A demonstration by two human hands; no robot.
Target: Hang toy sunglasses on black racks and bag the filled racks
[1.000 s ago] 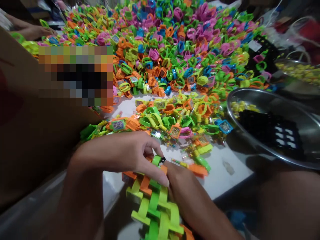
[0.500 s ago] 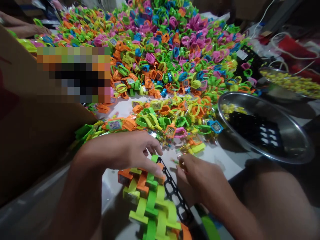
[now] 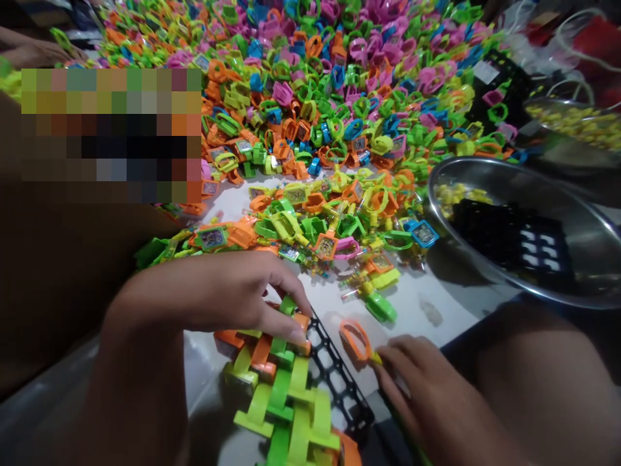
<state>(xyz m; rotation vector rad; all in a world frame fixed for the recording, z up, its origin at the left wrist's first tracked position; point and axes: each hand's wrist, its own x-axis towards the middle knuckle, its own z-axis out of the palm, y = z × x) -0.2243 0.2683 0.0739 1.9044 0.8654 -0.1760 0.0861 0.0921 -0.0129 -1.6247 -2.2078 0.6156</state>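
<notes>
My left hand (image 3: 242,285) reaches across to the far end of a black grid rack (image 3: 339,378), its thumb and forefinger closed about an orange toy watch (image 3: 301,327) there. Rows of green, yellow and orange toy watches (image 3: 279,388) stand in the rack's left part, while the openings along its right side show bare. To the right, my right hand (image 3: 422,382) pinches the yellow end of another orange toy watch (image 3: 356,340), whose loop points away from me. A green toy watch (image 3: 380,307) lies on the white table just beyond.
A huge heap of colourful toy watches (image 3: 310,97) covers the back. At right, a steel bowl (image 3: 436,200) holds black racks and yellow pieces; another bowl (image 3: 538,116) stands behind. A cardboard box (image 3: 72,272) borders the left. Someone else's hand (image 3: 33,48) is at far left.
My right hand has moved down and right, away from the small pile, and an orange toy watch now shows in its fingers. My left hand stays at the rack's end. The view has shifted slightly.
</notes>
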